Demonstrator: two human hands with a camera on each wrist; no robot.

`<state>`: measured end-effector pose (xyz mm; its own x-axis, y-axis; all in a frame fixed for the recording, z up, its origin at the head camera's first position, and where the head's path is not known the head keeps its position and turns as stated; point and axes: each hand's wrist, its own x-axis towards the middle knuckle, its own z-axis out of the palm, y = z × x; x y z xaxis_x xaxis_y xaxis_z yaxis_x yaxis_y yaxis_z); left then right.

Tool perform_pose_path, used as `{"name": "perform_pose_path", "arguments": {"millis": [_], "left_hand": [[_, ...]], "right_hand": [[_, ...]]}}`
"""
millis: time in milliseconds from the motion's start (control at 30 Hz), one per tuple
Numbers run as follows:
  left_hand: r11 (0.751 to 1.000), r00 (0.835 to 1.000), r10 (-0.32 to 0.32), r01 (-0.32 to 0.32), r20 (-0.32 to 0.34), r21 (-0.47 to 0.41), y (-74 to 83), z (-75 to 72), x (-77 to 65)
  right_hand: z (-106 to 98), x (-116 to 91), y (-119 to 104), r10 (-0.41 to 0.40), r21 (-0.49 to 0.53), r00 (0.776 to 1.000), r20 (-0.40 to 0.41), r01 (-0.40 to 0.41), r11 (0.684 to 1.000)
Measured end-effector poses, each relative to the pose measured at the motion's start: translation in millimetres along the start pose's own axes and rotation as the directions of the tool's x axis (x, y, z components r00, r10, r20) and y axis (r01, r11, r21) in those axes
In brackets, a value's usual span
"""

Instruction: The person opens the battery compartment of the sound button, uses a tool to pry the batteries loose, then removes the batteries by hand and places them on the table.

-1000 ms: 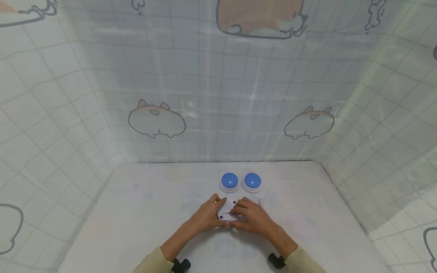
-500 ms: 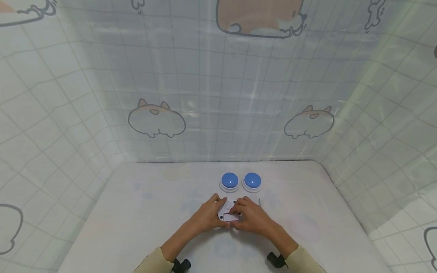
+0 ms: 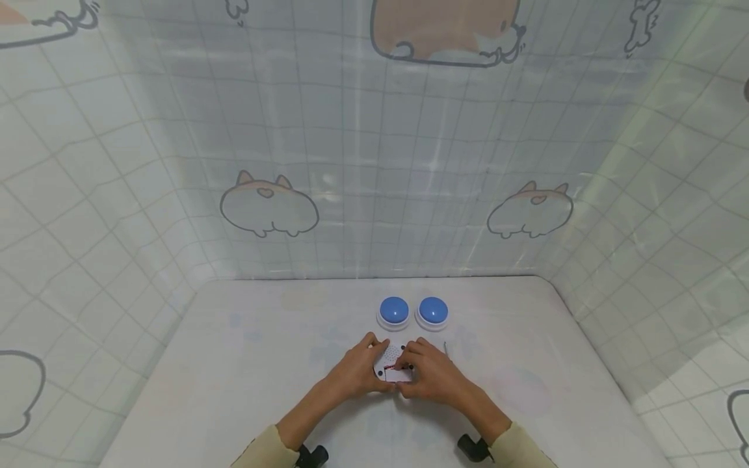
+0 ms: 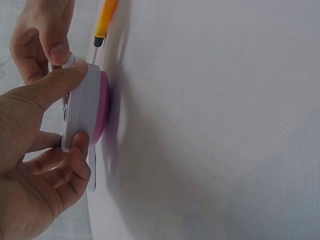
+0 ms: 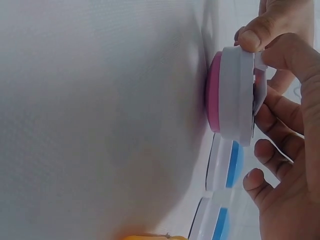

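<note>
A round white push button (image 3: 392, 355) with a pink dome lies face down, its dotted back upward. In the left wrist view its pink dome (image 4: 102, 107) faces the table. My left hand (image 3: 357, 367) grips the white casing by its sides, thumb on one edge and fingers round the other. My right hand (image 3: 430, 370) pinches the battery cover (image 5: 260, 90), which stands tilted off the back with a gap beneath it. A bit of red shows at the cover's edge in the head view. My right thumb meets one end of the cover, fingertips the other.
Two blue-domed push buttons (image 3: 394, 311) stand side by side behind my hands on the white table (image 3: 281, 338). A yellow-orange screwdriver (image 4: 105, 20) with a black collar lies beside my right hand. Patterned sheeting (image 3: 351, 195) hangs behind and at both sides.
The battery cover has shifted slightly right and toward me with my right fingers, and more red shows at its edge. My left hand stays nearly still on the push button.
</note>
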<state>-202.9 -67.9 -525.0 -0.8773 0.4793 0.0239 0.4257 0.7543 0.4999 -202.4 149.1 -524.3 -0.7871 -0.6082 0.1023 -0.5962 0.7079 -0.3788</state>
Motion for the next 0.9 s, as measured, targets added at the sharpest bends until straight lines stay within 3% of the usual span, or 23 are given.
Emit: {"name": "perform_pose_path", "arguments": {"millis": [267,567,733,900], "left_hand": [[1.000,1.000,-0.008,0.008,-0.004,-0.002,0.1,-1.3,0.3],[1.000,1.000,-0.028,0.028,0.007,0.004,0.5,-2.5,1.5],[0.999,0.999,-0.047,0.047,0.009,0.004,0.6,-2.7,2.2],[0.998,0.998,-0.058,0.058,0.015,-0.006,2.5,-3.9,1.6]], "right_hand": [[-3,-3,2,0.013,0.013,0.999,-0.030,-0.013,1.000],[-15,-12,24,0.168,0.029,0.985,-0.027,-0.167,0.985],[-23,-22,42,0.269,0.042,0.962,-0.047,-0.267,0.963],[-31,-34,62,0.389,0.061,0.920,-0.058,-0.385,0.921]]}}
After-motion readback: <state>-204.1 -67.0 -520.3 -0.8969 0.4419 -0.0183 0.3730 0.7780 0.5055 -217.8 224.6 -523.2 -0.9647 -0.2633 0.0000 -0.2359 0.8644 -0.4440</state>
